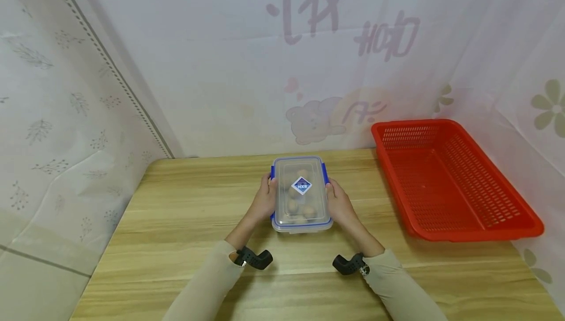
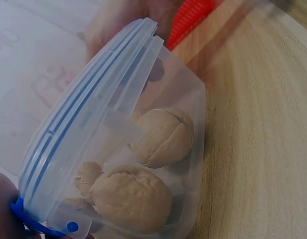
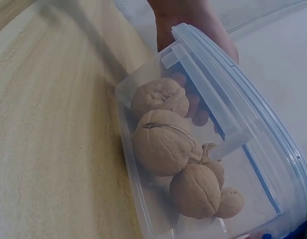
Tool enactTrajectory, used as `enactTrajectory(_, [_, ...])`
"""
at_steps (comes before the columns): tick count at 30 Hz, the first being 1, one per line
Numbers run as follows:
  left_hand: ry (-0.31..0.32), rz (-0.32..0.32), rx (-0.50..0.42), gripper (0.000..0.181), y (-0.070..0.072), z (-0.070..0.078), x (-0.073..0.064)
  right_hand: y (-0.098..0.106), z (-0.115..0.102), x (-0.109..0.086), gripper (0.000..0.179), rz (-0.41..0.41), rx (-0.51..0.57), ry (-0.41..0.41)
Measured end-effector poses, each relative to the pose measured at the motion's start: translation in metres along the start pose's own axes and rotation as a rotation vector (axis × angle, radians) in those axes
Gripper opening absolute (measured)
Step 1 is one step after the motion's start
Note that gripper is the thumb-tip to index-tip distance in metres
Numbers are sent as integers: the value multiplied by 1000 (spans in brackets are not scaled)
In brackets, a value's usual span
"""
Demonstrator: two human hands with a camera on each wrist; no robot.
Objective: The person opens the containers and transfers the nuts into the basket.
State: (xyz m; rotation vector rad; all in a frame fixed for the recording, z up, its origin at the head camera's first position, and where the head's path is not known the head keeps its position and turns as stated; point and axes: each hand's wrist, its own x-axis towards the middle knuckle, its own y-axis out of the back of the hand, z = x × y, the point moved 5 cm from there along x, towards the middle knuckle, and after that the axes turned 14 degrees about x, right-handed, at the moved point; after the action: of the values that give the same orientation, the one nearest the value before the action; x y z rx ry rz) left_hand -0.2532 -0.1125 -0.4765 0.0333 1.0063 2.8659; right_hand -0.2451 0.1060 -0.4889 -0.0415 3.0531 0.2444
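Left grip [image 1: 265,199] and right grip [image 1: 341,205] clasp the box [image 1: 304,200] by opposite long sides, likely for balance. The box, containing walnuts [image 2: 131,199], is on or just above the tabletop [image 1: 198,198].

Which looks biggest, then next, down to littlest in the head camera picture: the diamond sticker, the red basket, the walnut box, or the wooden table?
Largest to smallest, as they look there:
1. Wooden table
2. Red basket
3. Walnut box
4. Diamond sticker, on the box's lid
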Motion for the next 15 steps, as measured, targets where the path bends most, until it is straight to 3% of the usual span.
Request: enactTrajectory(15, [9, -6, 13, 53, -2, 0, 0, 1, 0, 2, 44, 19, -75, 17])
